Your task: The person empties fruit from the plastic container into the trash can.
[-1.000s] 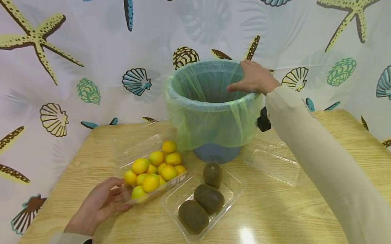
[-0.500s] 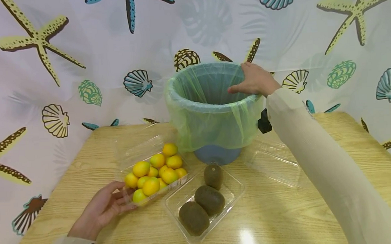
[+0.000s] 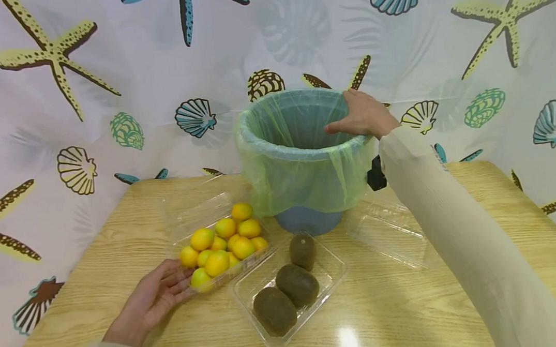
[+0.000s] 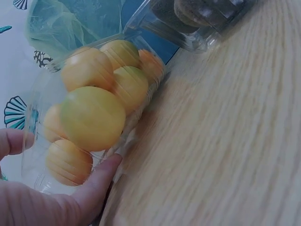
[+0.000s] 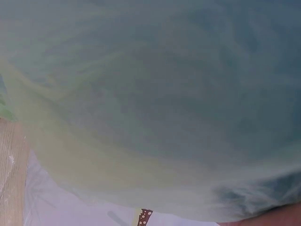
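Observation:
My left hand point(image 3: 155, 298) holds the near-left end of a clear plastic clamshell box point(image 3: 231, 276), thumb on one side and fingers low on the other. Several small yellow-orange citrus fruits point(image 3: 216, 262) are heaped in it, and its clear lid point(image 3: 200, 213) stands open behind. In the left wrist view, the thumb point(image 4: 14, 141) and a finger point(image 4: 101, 174) lie on either side of the box's end. My right hand point(image 3: 364, 113) grips the right rim of a blue bin point(image 3: 308, 221), thumb inside, other fingers mostly hidden. A thin yellow-green bag point(image 3: 306, 180) lines the bin and folds over its rim.
Beside the citrus box, a clear tray point(image 3: 327, 290) holds three kiwis point(image 3: 298, 284). Right of the bin, partly behind my right sleeve, lies another clear plastic piece point(image 3: 392, 230). All stand on a wooden table point(image 3: 382, 314) before a shell-patterned cloth point(image 3: 152, 60).
The left hand has shifted slightly right, closer around the end of the citrus box, which has edged a little right. The right hand stays on the bin's rim.

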### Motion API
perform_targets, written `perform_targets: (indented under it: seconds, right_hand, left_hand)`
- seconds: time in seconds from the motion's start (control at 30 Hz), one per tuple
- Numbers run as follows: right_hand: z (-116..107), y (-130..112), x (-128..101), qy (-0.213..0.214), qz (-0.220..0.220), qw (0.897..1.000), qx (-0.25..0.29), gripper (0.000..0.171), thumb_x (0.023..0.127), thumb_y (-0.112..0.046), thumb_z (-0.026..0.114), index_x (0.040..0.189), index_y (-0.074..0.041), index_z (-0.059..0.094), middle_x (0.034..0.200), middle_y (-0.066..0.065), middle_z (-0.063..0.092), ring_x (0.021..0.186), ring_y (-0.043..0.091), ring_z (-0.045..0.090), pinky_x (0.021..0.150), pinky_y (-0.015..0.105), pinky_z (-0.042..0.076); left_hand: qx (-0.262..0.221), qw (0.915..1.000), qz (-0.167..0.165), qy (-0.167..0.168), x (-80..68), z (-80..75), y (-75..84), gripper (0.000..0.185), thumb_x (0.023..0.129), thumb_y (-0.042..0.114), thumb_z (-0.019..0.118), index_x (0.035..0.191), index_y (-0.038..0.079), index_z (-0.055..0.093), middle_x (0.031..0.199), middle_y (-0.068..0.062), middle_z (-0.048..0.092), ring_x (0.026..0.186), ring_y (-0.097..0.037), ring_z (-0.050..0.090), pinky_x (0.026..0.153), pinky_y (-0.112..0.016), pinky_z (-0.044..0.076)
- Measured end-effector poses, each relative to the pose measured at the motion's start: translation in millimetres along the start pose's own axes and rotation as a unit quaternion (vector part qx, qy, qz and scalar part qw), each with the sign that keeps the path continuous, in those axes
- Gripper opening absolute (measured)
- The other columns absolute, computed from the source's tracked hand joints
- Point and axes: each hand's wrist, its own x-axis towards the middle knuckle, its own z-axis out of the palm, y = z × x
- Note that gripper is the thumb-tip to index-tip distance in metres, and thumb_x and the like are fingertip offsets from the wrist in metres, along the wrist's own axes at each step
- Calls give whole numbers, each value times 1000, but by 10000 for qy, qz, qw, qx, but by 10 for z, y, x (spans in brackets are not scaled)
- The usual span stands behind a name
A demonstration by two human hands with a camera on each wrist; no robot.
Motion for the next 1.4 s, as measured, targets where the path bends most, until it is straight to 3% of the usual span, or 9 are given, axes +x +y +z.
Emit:
perform_targets:
  seconds: [0.3,0.47,0.6,1.03,1.4]
  right_hand:
    - [-2,2,7,6,18,10000,15,93,90,-45,57,152,0,5,159,20,5,147,37,8,117,52,15]
    - [-3,-13,4,-7,-14,10000,7,93,90,-45,57,152,1,5,159,20,5,147,37,8,117,53,15]
    - [-8,-23,5,-3,-31,10000,-28,93,90,-45,57,152,1,5,159,21,4,147,37,8,117,52,15]
    - [3,-15,5,-5,19,10000,30,93,90,-45,58,152,0,5,159,20,5,147,37,9,117,53,16]
    - [3,-9,6,17,9,10000,9,92,90,-42,58,152,1,6,159,20,5,147,36,8,117,52,15]
  left_hand:
    - [-256,9996,52,-122,-6,11,-8,23,100,19,42,119,10,34,113,-11,50,99,-17,58,89,-33,53]
    - [-508,9981,118,-342,-34,-44,35,11,99,15,41,105,10,47,109,-12,52,97,-19,59,85,-33,54]
    - [-613,9968,186,-472,-62,-75,87,19,100,16,39,93,12,56,106,-12,54,96,-19,61,83,-35,55]
    - [-511,9929,584,-905,-93,-119,255,25,102,17,37,93,12,60,106,-9,58,94,-17,64,78,-32,57]
    - [-651,9939,577,-671,-112,-160,440,23,101,20,40,92,13,59,104,-6,58,92,-16,65,78,-32,56]
